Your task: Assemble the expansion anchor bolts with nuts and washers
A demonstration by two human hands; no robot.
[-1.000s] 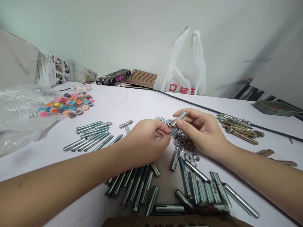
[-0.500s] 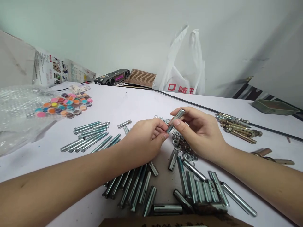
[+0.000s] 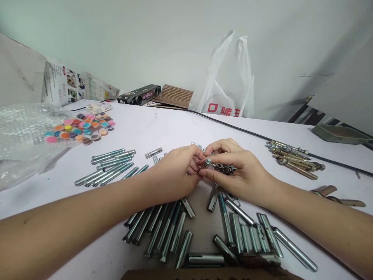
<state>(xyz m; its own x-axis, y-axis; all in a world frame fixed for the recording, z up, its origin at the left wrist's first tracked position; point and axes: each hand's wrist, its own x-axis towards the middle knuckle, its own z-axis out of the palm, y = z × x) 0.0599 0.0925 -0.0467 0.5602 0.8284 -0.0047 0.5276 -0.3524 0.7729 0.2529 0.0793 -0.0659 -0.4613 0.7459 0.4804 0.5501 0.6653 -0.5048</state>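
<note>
An anchor bolt (image 3: 206,163) with its metal sleeve is tilted toward me between both hands. My left hand (image 3: 183,167) is closed on its lower end, where the fingers hide most of it. The thumb and fingers of my right hand (image 3: 236,161) close around the upper part. Beneath my right hand lies a pile of nuts and washers (image 3: 225,168), partly covered. Loose metal sleeves (image 3: 251,237) lie nearer to me, and blue-tinted bolts (image 3: 159,231) are in rows below my left wrist. More bolts (image 3: 112,167) rest on the left.
Assembled anchor bolts (image 3: 295,157) are heaped on the right by a black cable (image 3: 233,126). Colourful discs (image 3: 80,128) and bubble wrap (image 3: 23,136) occupy the left. A white plastic bag (image 3: 229,85) stands at the wall; a cardboard edge (image 3: 210,274) is in front.
My right hand has moved left and down, closer to my left hand. The anchor bolt has turned from pointing up and right to pointing more toward me.
</note>
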